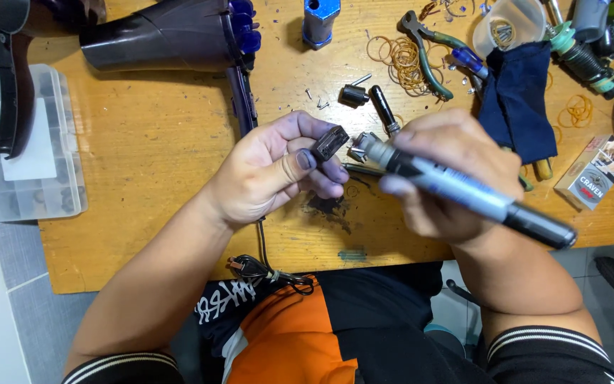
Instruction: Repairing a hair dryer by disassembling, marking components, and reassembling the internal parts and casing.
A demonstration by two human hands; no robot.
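My left hand (275, 171) pinches a small black rectangular part (330, 142) between thumb and fingers, above the wooden table (151, 142). My right hand (456, 174) grips a pen-shaped tool (463, 188) with a blue-grey body and black rear end. Its metal tip (362, 146) points left and sits right beside the black part. Both hands hover over the table's front middle.
A dark purple hair dryer (172, 32) lies at the back left, its cord running toward me. A clear compartment box (26, 142) sits at the left edge. Behind are a blue block (320, 20), rubber bands (399, 57), pliers (428, 53), a dark blue cloth (519, 99), a small carton (595, 174), loose screws.
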